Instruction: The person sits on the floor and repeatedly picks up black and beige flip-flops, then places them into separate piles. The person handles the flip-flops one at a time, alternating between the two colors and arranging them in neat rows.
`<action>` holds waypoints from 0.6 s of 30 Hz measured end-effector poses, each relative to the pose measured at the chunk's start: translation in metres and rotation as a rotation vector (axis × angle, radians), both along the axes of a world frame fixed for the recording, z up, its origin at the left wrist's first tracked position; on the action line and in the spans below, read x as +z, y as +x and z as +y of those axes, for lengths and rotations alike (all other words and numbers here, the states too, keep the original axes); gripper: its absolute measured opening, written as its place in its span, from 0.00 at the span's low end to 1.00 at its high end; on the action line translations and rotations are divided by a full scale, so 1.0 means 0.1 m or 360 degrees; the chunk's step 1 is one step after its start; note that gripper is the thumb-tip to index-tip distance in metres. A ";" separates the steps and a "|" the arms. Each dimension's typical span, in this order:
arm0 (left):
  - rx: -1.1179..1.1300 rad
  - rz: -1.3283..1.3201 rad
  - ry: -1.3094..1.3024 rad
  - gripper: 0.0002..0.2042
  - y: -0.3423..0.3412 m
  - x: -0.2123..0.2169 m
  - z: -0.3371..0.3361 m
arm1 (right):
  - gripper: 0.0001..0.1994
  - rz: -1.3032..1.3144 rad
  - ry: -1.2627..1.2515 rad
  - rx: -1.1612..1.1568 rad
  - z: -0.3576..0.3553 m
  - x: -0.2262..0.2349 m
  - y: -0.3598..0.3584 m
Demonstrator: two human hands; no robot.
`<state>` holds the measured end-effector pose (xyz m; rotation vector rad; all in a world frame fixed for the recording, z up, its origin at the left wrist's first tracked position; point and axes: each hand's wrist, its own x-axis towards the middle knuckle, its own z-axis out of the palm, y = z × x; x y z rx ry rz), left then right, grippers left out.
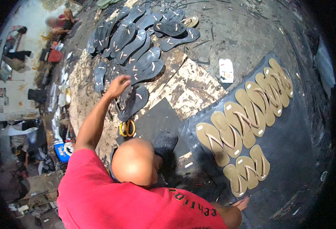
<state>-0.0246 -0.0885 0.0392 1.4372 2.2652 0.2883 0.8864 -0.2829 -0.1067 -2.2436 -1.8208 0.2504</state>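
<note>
My left hand (118, 86) is stretched out over dark rubber soles, with its fingers curled together; what they hold, if anything, is hidden. Just below it lies a dark sole (136, 102) with a small pale strip on it. A large heap of similar dark soles (131, 40) spreads beyond that hand. My right hand (242, 203) rests low on a dark sheet (290, 152), fingers extended, beside tan flip-flops. Three tan flip-flops (247, 172) lie overlapped near it, and a longer row of tan flip-flops (248, 108) runs diagonally farther up the sheet.
Scissors with yellow handles (127, 129) lie by a black mat (156, 118). My bent knee (133, 160) and black perforated shoe (165, 142) are between my arms. A white packet (225, 70) lies on the floor. Another person (63, 23) sits at the far left wall, near clutter.
</note>
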 end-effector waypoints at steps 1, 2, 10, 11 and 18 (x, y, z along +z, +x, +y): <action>-0.0063 -0.0019 0.0106 0.20 -0.10 -0.17 0.22 | 0.20 0.0028 -0.0176 -0.0034 -0.18 0.13 -0.19; -0.0074 0.0044 0.0116 0.20 -0.21 -0.30 0.44 | 0.20 0.0052 -0.0343 -0.0096 -0.32 0.23 -0.38; 0.0492 0.0726 0.0566 0.33 -0.74 -0.52 1.11 | 0.18 -0.0104 -0.0816 -0.0264 -0.04 0.98 -0.49; 0.0486 0.0793 0.0611 0.35 -0.79 -0.48 1.10 | 0.17 -0.0130 -0.0796 -0.0253 0.13 1.16 -0.46; 0.0723 0.0507 0.0778 0.43 -1.43 -0.43 1.08 | 0.14 -0.0050 -0.0168 0.0378 2.35 2.38 -1.21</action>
